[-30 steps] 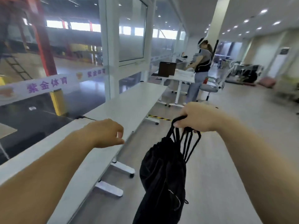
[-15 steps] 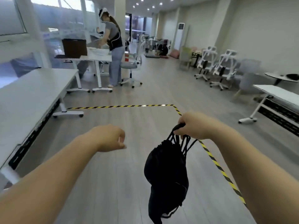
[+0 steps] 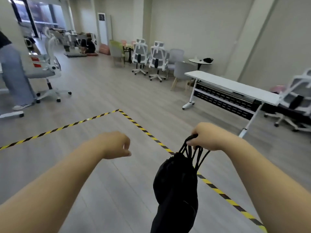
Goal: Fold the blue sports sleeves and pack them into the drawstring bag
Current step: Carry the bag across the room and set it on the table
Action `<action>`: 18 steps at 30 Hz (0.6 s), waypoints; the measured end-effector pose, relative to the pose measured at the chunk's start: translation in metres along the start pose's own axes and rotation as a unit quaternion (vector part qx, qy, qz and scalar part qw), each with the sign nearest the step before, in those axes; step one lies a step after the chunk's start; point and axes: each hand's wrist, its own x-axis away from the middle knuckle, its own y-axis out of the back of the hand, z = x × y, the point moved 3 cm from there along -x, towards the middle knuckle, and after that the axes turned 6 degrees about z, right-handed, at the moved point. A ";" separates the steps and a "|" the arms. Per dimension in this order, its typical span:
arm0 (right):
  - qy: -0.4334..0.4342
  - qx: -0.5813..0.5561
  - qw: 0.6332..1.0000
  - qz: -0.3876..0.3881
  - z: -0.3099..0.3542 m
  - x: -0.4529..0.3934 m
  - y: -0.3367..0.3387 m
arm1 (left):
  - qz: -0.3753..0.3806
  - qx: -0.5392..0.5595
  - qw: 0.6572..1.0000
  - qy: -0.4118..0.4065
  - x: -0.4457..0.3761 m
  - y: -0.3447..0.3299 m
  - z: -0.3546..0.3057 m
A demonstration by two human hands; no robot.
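- Plainly, the packing looks finished: the black drawstring bag hangs bulging with its mouth drawn tight, and no blue sleeves show anywhere, so they are probably inside it, though that cannot be seen.
- The step in hand seems to be carrying the closed bag away — the view faces open floor rather than a work surface.
- The right hand is clenched around the bunched black cords at the top of the bag, and the bag dangles free below it, touching nothing.
- The left hand grasps nothing; its fingers are curled inward, and it hovers in the air, well apart from the bag.
- The next move calls for a place to set the bag down; the long white table on the right is the nearest surface in view, and the cords need to stay gathered in the fist so that the mouth does not slacken.
- Counted: one bag, two hands, no sleeves visible, one long white table, one small round table by the far wall.
- Two white mesh office chairs stand side by side near the wall, and another one is on either side of the room.
- One line of yellow-and-black tape turns a corner on the floor ahead and runs under the bag, and part of another person shows at the left edge.
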 end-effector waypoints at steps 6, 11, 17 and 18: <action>-0.091 -0.054 0.994 -0.023 -0.068 -0.047 0.032 | 0.021 -0.032 0.997 -0.065 -0.107 0.039 -0.035; -0.129 -0.091 0.986 -0.046 -0.130 -0.088 0.056 | 0.020 -0.046 0.992 -0.117 -0.197 0.060 -0.084; -0.125 -0.105 0.984 -0.077 -0.210 -0.151 0.098 | 0.009 -0.056 0.989 -0.138 -0.308 0.084 -0.152; -0.123 -0.106 0.984 -0.078 -0.224 -0.163 0.106 | 0.009 -0.056 0.989 -0.137 -0.326 0.089 -0.163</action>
